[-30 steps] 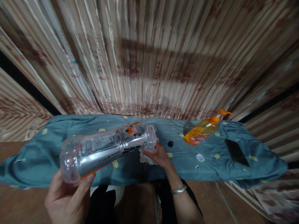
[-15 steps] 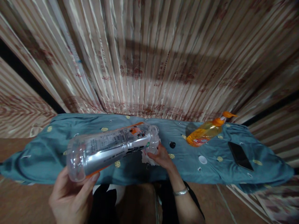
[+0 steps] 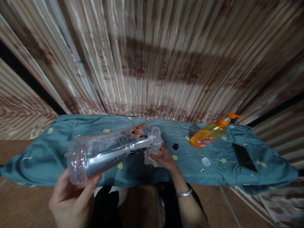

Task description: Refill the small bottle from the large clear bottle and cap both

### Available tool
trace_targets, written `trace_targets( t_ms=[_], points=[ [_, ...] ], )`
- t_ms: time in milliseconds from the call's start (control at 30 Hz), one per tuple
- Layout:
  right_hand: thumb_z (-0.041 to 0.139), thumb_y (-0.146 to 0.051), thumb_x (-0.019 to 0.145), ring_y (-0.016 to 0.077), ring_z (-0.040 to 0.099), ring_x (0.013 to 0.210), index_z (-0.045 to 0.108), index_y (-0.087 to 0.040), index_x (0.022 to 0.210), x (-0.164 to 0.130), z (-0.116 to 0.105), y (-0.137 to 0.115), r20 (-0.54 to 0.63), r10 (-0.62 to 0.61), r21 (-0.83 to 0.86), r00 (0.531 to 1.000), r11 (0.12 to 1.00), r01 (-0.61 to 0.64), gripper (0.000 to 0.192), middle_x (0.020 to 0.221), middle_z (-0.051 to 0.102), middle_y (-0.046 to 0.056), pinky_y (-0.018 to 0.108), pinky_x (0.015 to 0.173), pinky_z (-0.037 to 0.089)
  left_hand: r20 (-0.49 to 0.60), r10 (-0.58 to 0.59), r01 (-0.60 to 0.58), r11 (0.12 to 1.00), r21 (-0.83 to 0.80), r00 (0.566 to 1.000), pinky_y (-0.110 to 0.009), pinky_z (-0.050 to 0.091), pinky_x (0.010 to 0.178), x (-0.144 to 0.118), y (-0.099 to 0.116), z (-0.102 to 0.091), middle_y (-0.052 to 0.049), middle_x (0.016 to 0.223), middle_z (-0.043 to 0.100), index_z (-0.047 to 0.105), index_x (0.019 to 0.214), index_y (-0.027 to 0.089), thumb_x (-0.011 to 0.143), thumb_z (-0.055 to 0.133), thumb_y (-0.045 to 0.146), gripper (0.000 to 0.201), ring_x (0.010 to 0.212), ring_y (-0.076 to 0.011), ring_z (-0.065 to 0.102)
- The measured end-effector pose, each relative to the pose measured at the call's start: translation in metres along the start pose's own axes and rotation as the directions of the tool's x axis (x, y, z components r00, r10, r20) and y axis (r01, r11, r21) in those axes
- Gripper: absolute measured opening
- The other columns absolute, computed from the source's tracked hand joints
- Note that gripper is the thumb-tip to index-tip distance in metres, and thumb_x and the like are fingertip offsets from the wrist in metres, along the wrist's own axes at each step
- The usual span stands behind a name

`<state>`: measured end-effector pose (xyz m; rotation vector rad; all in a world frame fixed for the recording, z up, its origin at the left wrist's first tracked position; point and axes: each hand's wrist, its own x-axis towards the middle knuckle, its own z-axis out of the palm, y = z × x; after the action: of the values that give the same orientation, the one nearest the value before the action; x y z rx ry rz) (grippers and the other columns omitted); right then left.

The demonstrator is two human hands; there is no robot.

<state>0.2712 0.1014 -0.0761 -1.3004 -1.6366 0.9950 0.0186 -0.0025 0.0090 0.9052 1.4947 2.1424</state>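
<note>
A large clear plastic bottle (image 3: 111,150) with a silver and orange label lies nearly level in the air, its neck pointing right. My left hand (image 3: 71,199) grips its base at the lower left. My right hand (image 3: 163,158) is at the bottle's shoulder and neck, pressing a crumpled white tissue (image 3: 149,160) against it. Both hands are over the near edge of a table covered with a teal cloth (image 3: 42,148).
On the cloth to the right stand an orange pump bottle (image 3: 209,133), a small black cap (image 3: 175,146), a white cap (image 3: 206,161) and a dark phone (image 3: 244,157). A striped curtain (image 3: 152,57) hangs behind the table. Brown floor lies below.
The view shifted slightly. The bottle and both hands stay almost where they were, with my right hand still working the tissue at the bottle's neck.
</note>
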Motion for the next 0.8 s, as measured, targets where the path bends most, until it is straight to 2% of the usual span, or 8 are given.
trace_targets(
  t_ms=[267,367,433,533,700,800],
  points=[
    [0.073,-0.027,0.072,0.027,0.071,0.103,0.055,-0.019,0.128,0.002,0.001,0.006,0.017,0.035,-0.005,0.999,0.999,-0.035,0.06,0.114,0.074,0.008,0.042,0.095,0.054,0.023,0.01,-0.01,1.0,0.02,1.0,-0.016,0.055,0.084,-0.003,0.002,0.002,0.005,0.094,0.077,0.078,0.103,0.029,0.054,0.09,0.024,0.05,0.088,-0.0122,0.07],
    [0.073,-0.027,0.072,0.0268,0.072,0.1,0.058,-0.02,0.12,0.001,0.001,0.005,0.017,0.05,-0.023,0.999,0.999,-0.05,0.051,0.11,0.075,0.007,0.041,0.092,0.055,0.043,0.02,-0.019,1.0,-0.014,0.999,-0.019,0.055,0.089,-0.001,0.001,0.004,0.004,0.097,0.077,0.078,0.101,0.028,0.054,0.091,0.026,0.049,0.092,-0.0145,0.071],
    [0.072,-0.026,0.072,0.0265,0.072,0.098,0.059,-0.02,0.118,0.001,0.0,0.004,0.014,0.045,-0.029,0.999,0.999,-0.045,0.048,0.108,0.075,0.006,0.04,0.091,0.056,0.048,0.008,-0.006,0.999,-0.05,0.999,-0.023,0.056,0.089,0.002,-0.002,0.006,0.003,0.098,0.077,0.078,0.098,0.028,0.052,0.092,0.026,0.048,0.092,-0.016,0.071],
    [0.072,-0.025,0.071,0.0261,0.072,0.096,0.057,-0.02,0.123,0.001,0.0,0.003,0.011,0.037,-0.034,0.999,0.999,-0.036,0.054,0.107,0.075,0.006,0.04,0.09,0.056,0.039,-0.011,0.015,0.996,-0.084,0.999,-0.033,0.057,0.094,0.004,-0.005,0.007,0.002,0.1,0.076,0.077,0.098,0.028,0.051,0.093,0.027,0.05,0.094,-0.0192,0.071],
    [0.072,-0.026,0.071,0.0263,0.071,0.098,0.055,-0.02,0.127,0.003,0.001,0.004,0.007,0.042,-0.042,0.999,0.998,-0.041,0.058,0.11,0.074,0.007,0.04,0.09,0.055,0.029,-0.044,0.047,0.994,-0.103,0.999,-0.052,0.05,0.106,0.006,-0.003,0.01,-0.001,0.101,0.075,0.077,0.098,0.027,0.046,0.095,0.03,0.055,0.098,-0.0243,0.07],
    [0.071,-0.026,0.072,0.0264,0.072,0.096,0.054,-0.02,0.128,0.003,0.002,0.002,0.011,0.039,-0.039,0.999,0.998,-0.039,0.06,0.109,0.074,0.006,0.04,0.089,0.055,0.019,-0.053,0.055,0.992,-0.117,0.998,-0.058,0.046,0.109,0.006,0.0,0.013,-0.001,0.098,0.075,0.077,0.093,0.027,0.043,0.096,0.031,0.054,0.097,-0.025,0.07]
  ],
)
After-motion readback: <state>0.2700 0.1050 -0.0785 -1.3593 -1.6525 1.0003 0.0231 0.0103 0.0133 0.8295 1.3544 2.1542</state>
